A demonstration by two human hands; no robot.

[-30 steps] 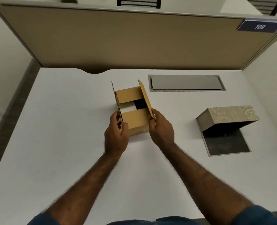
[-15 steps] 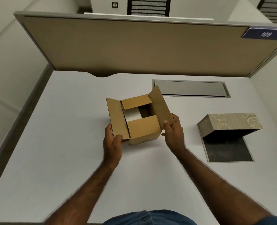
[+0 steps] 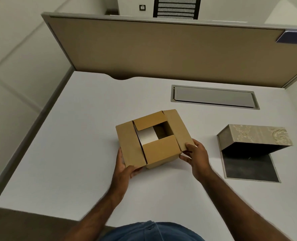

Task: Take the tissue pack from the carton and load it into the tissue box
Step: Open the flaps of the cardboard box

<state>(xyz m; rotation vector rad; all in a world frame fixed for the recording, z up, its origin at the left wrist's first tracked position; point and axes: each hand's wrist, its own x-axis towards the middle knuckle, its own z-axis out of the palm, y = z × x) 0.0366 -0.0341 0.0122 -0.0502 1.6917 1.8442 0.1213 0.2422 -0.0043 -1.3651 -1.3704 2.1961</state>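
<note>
While the white desk [image 3: 74, 153] carries everything, the tissue box [image 3: 253, 138] lies open well right of the right hand [image 3: 195, 156]; both hands grasp the carton [image 3: 154, 150] flaps, left hand [image 3: 125, 168] opposite, the white tissue pack [image 3: 146, 137] inside.

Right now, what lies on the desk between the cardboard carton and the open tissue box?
In the head view, only the right hand, gripping the carton flap; past it, bare white desk up to the tissue box.
</note>
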